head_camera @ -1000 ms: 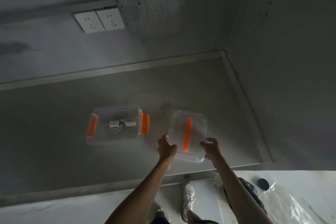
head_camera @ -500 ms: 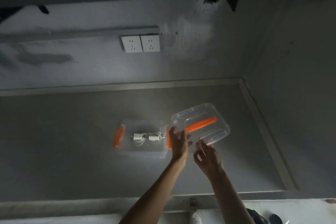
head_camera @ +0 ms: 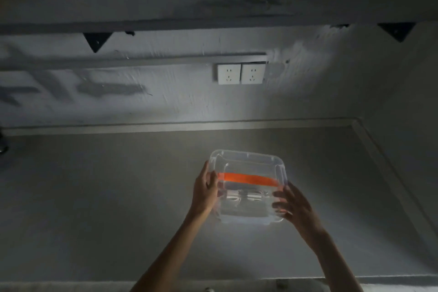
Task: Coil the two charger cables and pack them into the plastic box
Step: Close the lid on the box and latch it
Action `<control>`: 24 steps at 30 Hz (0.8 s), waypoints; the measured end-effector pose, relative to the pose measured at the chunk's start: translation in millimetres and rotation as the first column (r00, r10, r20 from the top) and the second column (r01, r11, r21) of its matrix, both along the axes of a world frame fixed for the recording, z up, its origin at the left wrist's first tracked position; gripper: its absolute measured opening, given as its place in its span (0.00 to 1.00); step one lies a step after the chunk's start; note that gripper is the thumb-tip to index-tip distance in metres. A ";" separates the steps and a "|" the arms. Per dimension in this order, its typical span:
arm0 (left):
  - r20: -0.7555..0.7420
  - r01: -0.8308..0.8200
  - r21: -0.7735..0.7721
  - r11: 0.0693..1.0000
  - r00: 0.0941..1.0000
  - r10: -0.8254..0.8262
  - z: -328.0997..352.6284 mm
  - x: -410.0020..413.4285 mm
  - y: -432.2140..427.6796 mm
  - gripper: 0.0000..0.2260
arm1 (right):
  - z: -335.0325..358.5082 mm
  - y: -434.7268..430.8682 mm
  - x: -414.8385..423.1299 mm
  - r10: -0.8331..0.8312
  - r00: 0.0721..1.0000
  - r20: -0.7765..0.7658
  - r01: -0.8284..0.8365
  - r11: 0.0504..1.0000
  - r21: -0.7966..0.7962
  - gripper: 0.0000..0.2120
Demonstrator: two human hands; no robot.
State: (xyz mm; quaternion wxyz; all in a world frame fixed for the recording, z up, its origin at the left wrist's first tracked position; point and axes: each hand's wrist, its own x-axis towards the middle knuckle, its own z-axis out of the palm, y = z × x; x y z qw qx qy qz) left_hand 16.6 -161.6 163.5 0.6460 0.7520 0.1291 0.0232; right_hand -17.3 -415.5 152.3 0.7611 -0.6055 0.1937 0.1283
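A clear plastic lid with an orange handle strip is held over the clear plastic box on the grey table. My left hand grips the lid's left edge, and my right hand grips its right edge. Through the clear plastic the white charger cables show, coiled inside the box. The lid hides the box's orange latches.
The grey table surface runs back to a wall with a double white socket. A side wall rises on the right. A shelf on black brackets hangs above the socket. The table's front edge lies at the bottom.
The lid has been lifted from the right of the box, turned so its orange strip runs sideways, and brought over the box. Both hands moved left with it. The camera tilted up.
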 end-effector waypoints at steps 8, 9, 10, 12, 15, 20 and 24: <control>-0.027 -0.052 0.418 0.907 0.997 0.069 -47.1 -25.6 3.5 0.22 | -2.6 26.8 -5.4 0.038 0.997 0.062 0.032 0.533 -0.845 0.15; -0.033 -0.067 0.443 0.894 0.995 0.091 -49.0 -23.4 -3.1 0.22 | -2.5 25.5 -2.3 0.035 0.998 0.049 0.025 0.508 -0.861 0.14; -0.048 -0.063 0.456 0.888 0.994 0.095 -45.9 -21.0 -9.3 0.21 | -4.5 23.6 2.3 0.037 0.999 0.037 0.015 0.482 -0.876 0.14; -0.092 -0.022 0.482 0.876 0.993 0.075 -46.1 -9.7 -18.4 0.20 | -12.3 18.4 14.6 0.063 0.998 0.024 -0.005 0.432 -0.902 0.12; -0.207 0.040 0.534 0.845 0.975 0.085 -56.9 5.9 -26.8 0.19 | -23.3 12.9 25.0 0.086 0.996 -0.036 -0.068 0.396 -0.916 0.10; -0.241 0.052 0.584 0.810 0.964 0.112 -69.5 10.8 -32.2 0.19 | -34.7 12.8 28.4 0.119 0.982 -0.146 -0.178 0.340 -0.923 0.13; -0.223 0.054 0.621 0.782 0.969 0.110 -71.4 13.0 -31.4 0.16 | -38.5 11.2 31.0 0.109 0.984 -0.143 -0.172 0.337 -0.926 0.13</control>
